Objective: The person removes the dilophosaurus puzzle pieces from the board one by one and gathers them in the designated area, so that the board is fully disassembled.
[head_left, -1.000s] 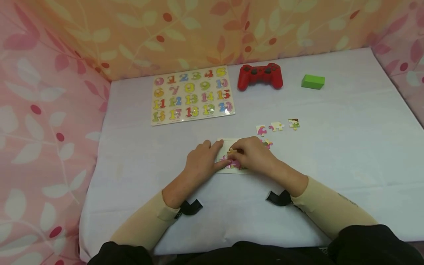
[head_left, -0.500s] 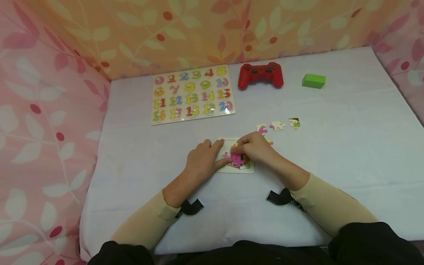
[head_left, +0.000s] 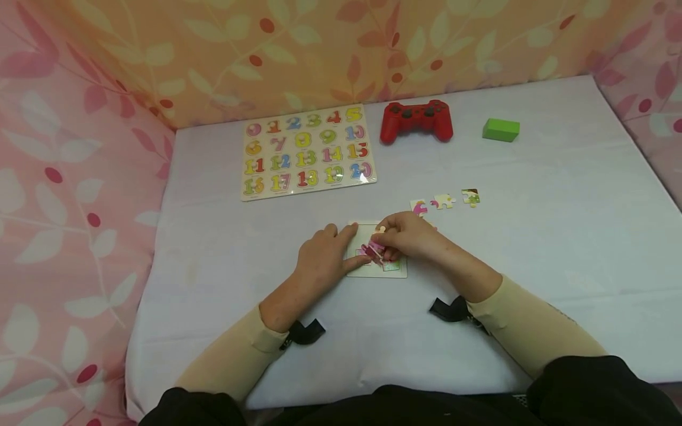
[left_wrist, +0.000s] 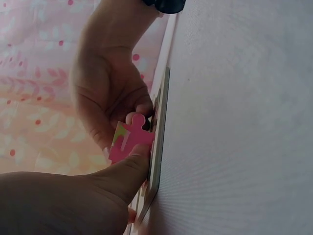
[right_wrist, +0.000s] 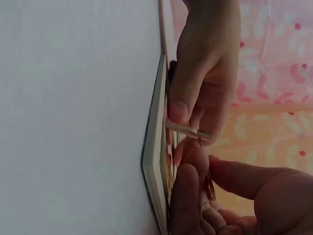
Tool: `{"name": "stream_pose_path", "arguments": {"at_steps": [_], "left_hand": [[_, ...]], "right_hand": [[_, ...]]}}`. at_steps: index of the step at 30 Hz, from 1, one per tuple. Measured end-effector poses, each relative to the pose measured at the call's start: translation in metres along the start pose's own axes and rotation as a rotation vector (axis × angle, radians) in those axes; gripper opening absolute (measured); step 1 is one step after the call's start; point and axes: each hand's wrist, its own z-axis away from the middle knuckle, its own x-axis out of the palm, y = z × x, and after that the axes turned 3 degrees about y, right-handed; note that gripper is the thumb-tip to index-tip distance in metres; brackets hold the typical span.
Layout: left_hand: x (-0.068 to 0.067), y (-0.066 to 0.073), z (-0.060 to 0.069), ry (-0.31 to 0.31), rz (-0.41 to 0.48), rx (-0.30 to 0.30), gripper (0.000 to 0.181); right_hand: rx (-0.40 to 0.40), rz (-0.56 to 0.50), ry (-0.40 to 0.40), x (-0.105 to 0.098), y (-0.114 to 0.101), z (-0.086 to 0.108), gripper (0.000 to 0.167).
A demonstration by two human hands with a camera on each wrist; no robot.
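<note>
Left hand (head_left: 326, 253), thumb outstretched, rests on the tray (head_left: 366, 231)'s left edge; right hand (head_left: 409, 234), pinching a puzzle piece (right_wrist: 212, 191) above it, partly hides loose pieces (head_left: 418, 206). Number board (head_left: 311, 152), controller (head_left: 417, 120) and block (head_left: 501, 129) sit by the tabletop (head_left: 538, 236)'s far edge.

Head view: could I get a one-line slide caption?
Left hand touches a jigsaw tray while right hand pinches a jigsaw piece above it, red game controller beyond.
</note>
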Motion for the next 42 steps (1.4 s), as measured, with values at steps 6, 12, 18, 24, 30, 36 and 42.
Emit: {"name": "stream_pose_path", "arguments": {"at_steps": [6, 12, 18, 24, 30, 36, 42], "left_hand": [[0.000, -0.001, 0.000, -0.002, 0.011, 0.002, 0.079], [0.000, -0.001, 0.001, -0.003, 0.020, 0.005, 0.079], [0.000, -0.001, 0.001, -0.012, 0.018, -0.003, 0.079], [0.000, -0.001, 0.001, -0.004, 0.029, -0.003, 0.079], [0.001, 0.000, 0.001, 0.008, 0.032, -0.001, 0.078], [-0.001, 0.000, 0.002, 0.013, 0.031, 0.001, 0.079], [0.000, 0.001, 0.002, 0.007, 0.028, -0.004, 0.078]], "right_hand": [[-0.105, 0.063, 0.090, -0.012, -0.007, 0.008, 0.033], [-0.178, 0.039, 0.168, -0.029, -0.023, 0.025, 0.040], [-0.169, 0.181, 0.163, -0.052, -0.029, 0.040, 0.049], [-0.189, 0.286, 0.121, -0.077, -0.029, 0.052, 0.052], [-0.263, 0.371, 0.186, -0.101, -0.019, 0.062, 0.050], [-0.338, 0.430, 0.198, -0.121, 0.001, 0.066, 0.046], [-0.243, 0.450, 0.171, -0.133, 0.023, 0.062, 0.046]]}}
